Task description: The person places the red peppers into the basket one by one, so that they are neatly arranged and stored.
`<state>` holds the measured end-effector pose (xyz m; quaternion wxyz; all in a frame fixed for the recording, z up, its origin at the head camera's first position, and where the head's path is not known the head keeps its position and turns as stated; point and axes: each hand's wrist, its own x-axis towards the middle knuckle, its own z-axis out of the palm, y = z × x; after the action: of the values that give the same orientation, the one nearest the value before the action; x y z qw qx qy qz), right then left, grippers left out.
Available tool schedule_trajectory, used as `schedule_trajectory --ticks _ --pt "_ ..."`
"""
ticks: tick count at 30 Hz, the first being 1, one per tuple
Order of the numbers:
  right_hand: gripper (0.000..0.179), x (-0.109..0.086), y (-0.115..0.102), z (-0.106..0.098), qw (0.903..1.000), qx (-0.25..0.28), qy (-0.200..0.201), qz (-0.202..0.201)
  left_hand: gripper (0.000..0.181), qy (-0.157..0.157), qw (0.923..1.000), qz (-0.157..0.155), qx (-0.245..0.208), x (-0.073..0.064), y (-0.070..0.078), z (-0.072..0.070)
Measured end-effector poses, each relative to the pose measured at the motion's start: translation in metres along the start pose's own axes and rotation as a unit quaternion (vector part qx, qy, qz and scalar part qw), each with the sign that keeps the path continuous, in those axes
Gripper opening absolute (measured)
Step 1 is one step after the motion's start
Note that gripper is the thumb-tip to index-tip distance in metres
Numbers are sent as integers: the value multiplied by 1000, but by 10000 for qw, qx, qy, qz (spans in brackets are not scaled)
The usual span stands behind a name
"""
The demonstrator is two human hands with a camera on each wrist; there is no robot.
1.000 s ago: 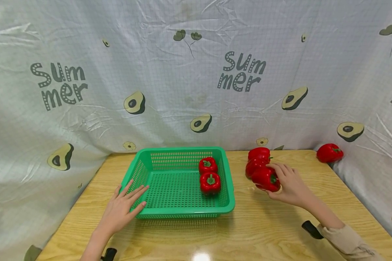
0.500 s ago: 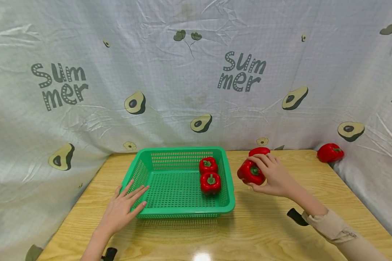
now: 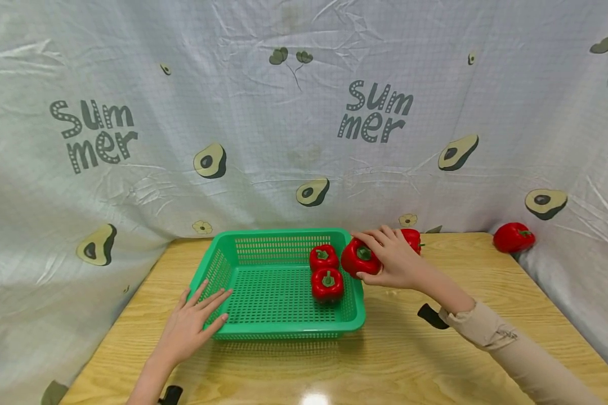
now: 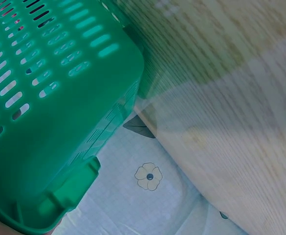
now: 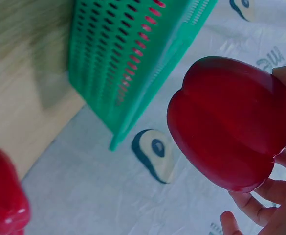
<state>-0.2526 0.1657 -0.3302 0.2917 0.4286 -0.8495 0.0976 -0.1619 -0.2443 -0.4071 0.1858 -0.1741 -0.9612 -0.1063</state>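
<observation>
My right hand (image 3: pixel 392 259) grips a red bell pepper (image 3: pixel 358 260) by its sides, stem toward me, over the right rim of the green basket (image 3: pixel 284 327). The right wrist view shows this bell pepper (image 5: pixel 231 122) raised off the table, with the thumb on one side and fingers on the other. Two more red bell peppers, a rear one (image 3: pixel 323 254) and a front one (image 3: pixel 327 286), stand stem-up inside the basket along its right wall. My left hand (image 3: pixel 184 326) rests with spread, straight fingers on the basket's left rim; the left wrist view mostly shows the basket's side (image 4: pixel 59 117).
Behind my right hand, another red bell pepper (image 3: pixel 412 238) is partly hidden. A further pepper (image 3: pixel 514 237) lies at the table's far right corner, against the curtain. A printed curtain (image 3: pixel 263 112) surrounds the wooden table (image 3: pixel 385 360) at the back and sides.
My right hand has lifted the front pepper from the group on the right and carried it left to the basket's rim. The left hand and basket have stayed in place.
</observation>
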Motion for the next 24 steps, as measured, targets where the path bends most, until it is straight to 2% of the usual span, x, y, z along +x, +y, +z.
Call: schedule_trajectory --ticks 7,16,24 --pt "64 26 -11 2 9999 70 -107 19 47 -49 10000 -15 16 0 0 0" --pt "61 62 -28 11 9995 211 20 244 47 -68 10000 -38 -16 0 0 0" --pt "64 89 -43 25 9971 230 -355 626 46 -25 10000 -21 -2 0 2 -3"
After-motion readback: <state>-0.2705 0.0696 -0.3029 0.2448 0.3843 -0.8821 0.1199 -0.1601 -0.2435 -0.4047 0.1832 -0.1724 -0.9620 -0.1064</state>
